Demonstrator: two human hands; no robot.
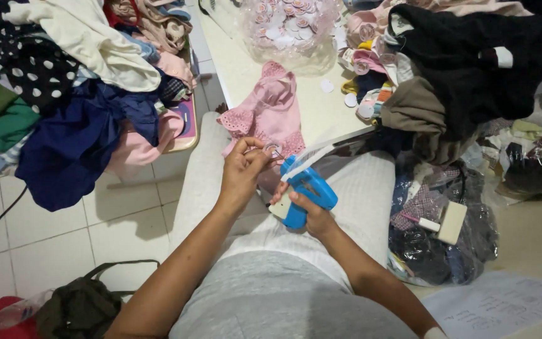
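Left hand point(241, 171) raised over the lap, grip pinching a small round tag point(273, 149) between thumb and fingertips, just in front of the pink garment point(268, 113) draped over the near edge of the counter point(233, 69). Right hand point(312, 213) just right of it, grip pressed together around the handle of a blue tagging gun point(302, 188), nose aimed up and left at the tag, a white strip of fasteners point(308, 160) slanting away to the right. Far on the counter, a clear bag of round tags point(286, 25). Heaped clothes point(64, 75) left, a dark pile of garments point(472, 69) right, tiled floor point(95, 220) near left.
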